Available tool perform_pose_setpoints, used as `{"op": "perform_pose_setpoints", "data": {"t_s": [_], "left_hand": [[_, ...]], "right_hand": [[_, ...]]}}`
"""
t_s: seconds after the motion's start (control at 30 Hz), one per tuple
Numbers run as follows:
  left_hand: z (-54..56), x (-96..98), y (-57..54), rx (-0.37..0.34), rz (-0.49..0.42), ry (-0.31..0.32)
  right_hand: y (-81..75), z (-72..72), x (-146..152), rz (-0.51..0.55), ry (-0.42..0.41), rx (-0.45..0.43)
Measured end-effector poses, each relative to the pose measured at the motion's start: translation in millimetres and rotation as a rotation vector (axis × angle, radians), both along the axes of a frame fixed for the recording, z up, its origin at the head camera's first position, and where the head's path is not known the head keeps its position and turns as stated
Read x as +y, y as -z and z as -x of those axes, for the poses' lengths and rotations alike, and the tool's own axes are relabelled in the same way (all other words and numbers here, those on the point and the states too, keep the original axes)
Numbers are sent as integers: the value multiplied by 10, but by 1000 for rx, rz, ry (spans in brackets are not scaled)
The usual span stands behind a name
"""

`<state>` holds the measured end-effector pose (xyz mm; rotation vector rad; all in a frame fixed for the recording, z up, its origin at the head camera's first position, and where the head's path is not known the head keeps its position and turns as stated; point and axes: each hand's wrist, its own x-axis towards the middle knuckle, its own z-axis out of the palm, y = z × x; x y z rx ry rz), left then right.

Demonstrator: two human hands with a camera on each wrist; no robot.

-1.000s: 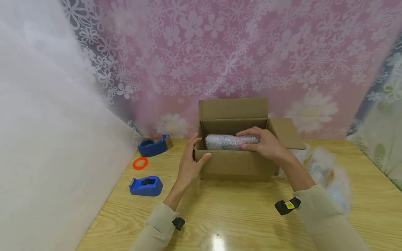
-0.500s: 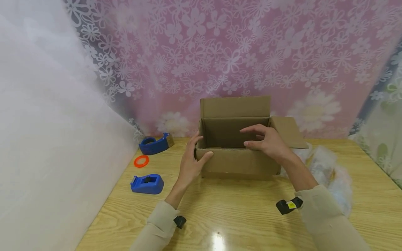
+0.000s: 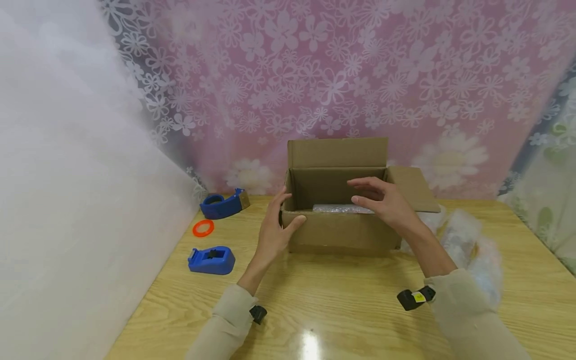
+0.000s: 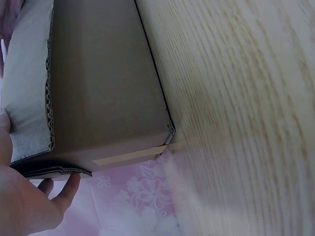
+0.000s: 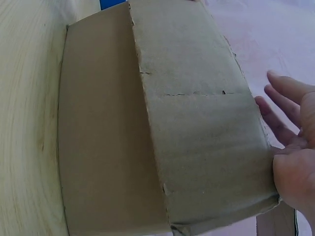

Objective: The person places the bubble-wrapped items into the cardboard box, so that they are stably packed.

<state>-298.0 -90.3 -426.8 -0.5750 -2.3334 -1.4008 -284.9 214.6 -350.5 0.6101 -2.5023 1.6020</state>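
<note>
A cardboard box [image 3: 344, 232] stands at the back of the table with its top uncovered. My left hand [image 3: 275, 223] grips its left front corner, thumb over the front and fingers along the left side flap [image 4: 54, 171]. Inside the box, a clear bubble-wrapped roll [image 3: 340, 208] shows only its upper edge above the front rim. Over the right part of the opening hovers my right hand [image 3: 382, 200], its fingers loosely spread and holding nothing. In the right wrist view these fingers [image 5: 280, 118] are just past the folded-down front flap [image 5: 197, 113].
Left of the box are a blue tape dispenser [image 3: 211, 261], an orange ring [image 3: 203, 228] and a blue tape gun [image 3: 223, 206]. More bubble-wrapped items [image 3: 461, 232] lie to the right, partly behind my right arm. A flowered curtain [image 3: 333, 75] hangs close behind the box.
My right hand has let go of the bubble-wrapped roll, which has dropped down into the box. The roll was out of sight half a second ago. My left hand stays on the corner.
</note>
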Motion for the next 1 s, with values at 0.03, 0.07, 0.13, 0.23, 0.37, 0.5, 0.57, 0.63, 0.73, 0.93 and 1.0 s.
{"op": "perform_pose_setpoints", "data": {"t_s": [0.03,0.07,0.13,0.23,0.37,0.5,0.57,0.63,0.73,0.93,1.0], "left_hand": [[8,2,4,2,0,4],[16,4,11,5,-2,9],[28,10,29,11,-10,17],[26,10,45,11,-23,26],[31,4,41,15,-35,27],[40,-3,32,12,-42,32],[37,-2,30,5,-49,34],[33,-2,27,1,-57,36],[27,0,21,4,-62,36],[28,10,21,15,-57,38],[27,13,21,16,-57,39]], "right_hand": [[14,-7,4,20,-1,18],[28,-15,4,32,6,40],[49,-46,0,59,20,83],[62,-105,-13,86,32,144],[17,-213,-7,91,18,159],[-48,-327,46,118,-11,129],[-74,-378,90,133,-27,114],[-98,-432,140,144,-30,93],[-136,-530,233,111,-9,56],[-142,-724,507,43,28,9],[-128,-756,612,50,22,23]]}}
